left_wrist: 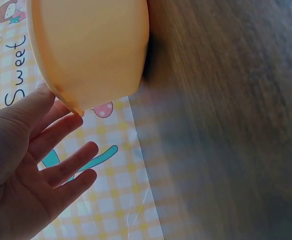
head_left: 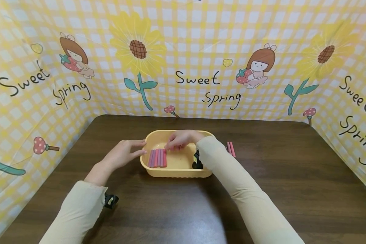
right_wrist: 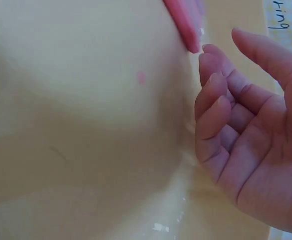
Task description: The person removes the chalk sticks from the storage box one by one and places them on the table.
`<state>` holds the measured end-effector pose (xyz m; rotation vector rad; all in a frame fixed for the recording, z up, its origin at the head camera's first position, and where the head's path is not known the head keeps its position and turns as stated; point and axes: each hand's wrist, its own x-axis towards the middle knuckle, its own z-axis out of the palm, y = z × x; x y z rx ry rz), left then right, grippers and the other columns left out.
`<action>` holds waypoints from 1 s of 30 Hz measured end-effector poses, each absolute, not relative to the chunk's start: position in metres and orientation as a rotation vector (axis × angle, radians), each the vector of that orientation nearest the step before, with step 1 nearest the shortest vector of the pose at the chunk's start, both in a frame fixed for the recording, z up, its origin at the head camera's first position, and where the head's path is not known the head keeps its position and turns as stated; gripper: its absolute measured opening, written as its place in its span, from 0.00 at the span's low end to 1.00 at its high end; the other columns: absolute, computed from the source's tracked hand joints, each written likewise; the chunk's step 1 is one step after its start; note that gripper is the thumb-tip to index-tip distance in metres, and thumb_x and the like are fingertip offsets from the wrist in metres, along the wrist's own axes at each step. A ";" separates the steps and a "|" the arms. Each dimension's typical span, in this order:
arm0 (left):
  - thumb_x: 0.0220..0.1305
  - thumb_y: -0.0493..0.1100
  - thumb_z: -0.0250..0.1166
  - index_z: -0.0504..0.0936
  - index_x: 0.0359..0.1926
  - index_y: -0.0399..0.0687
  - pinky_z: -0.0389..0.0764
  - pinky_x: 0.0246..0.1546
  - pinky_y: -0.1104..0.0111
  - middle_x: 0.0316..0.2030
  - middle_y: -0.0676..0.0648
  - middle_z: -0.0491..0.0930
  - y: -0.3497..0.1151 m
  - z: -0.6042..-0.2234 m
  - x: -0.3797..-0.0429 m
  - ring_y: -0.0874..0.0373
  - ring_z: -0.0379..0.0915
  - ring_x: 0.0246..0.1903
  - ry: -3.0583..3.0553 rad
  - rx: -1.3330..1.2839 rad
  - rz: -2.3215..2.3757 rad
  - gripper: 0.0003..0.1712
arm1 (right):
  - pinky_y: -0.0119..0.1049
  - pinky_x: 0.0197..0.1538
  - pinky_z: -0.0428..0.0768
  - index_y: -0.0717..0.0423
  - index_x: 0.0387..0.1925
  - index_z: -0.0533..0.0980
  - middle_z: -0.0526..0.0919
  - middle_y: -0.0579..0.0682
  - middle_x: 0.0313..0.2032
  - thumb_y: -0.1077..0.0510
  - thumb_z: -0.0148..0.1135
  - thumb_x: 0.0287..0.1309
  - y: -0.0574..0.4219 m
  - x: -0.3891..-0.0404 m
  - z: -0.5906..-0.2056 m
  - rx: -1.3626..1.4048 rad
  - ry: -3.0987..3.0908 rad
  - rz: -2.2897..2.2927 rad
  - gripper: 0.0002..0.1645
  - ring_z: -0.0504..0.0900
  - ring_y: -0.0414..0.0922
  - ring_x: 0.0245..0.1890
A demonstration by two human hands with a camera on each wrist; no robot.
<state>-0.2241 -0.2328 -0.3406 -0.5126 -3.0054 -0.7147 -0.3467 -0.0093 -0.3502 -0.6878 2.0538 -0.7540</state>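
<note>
A yellow plastic basin (head_left: 183,173) stands on the table. Inside, at its left end, several pink and purple chalk-like sticks (head_left: 157,158) lie side by side in a row. My right hand (head_left: 181,139) is in the basin just past the row, its fingertips by the end of the rightmost pink stick (right_wrist: 185,30). Those fingers are loosely bent, the thumb is apart from them, and nothing is between them. My left hand (head_left: 123,154) touches the basin's left rim with thumb and forefinger, the other fingers spread in the left wrist view.
Two more pink sticks (head_left: 230,149) lie on the table to the right of the basin, partly behind my right sleeve (head_left: 231,179). A yellow checked cloth (head_left: 189,44) with printed flowers rises behind the brown table (head_left: 177,210) and along its sides.
</note>
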 end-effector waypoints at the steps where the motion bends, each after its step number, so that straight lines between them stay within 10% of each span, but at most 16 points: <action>1: 0.63 0.45 0.61 0.73 0.59 0.37 0.67 0.62 0.47 0.59 0.38 0.73 -0.233 -0.341 -0.224 0.40 0.67 0.61 -3.005 -0.513 -0.715 0.26 | 0.25 0.21 0.61 0.56 0.26 0.74 0.71 0.43 0.18 0.52 0.56 0.63 -0.010 -0.347 -0.352 -0.690 2.048 -0.745 0.14 0.64 0.35 0.17; 30: 0.63 0.45 0.61 0.73 0.59 0.37 0.67 0.62 0.48 0.59 0.38 0.73 -0.232 -0.340 -0.225 0.41 0.67 0.61 -3.010 -0.508 -0.720 0.25 | 0.24 0.16 0.60 0.55 0.16 0.75 0.71 0.42 0.11 0.47 0.63 0.56 -0.027 -0.340 -0.360 -0.729 2.273 -0.558 0.20 0.62 0.34 0.11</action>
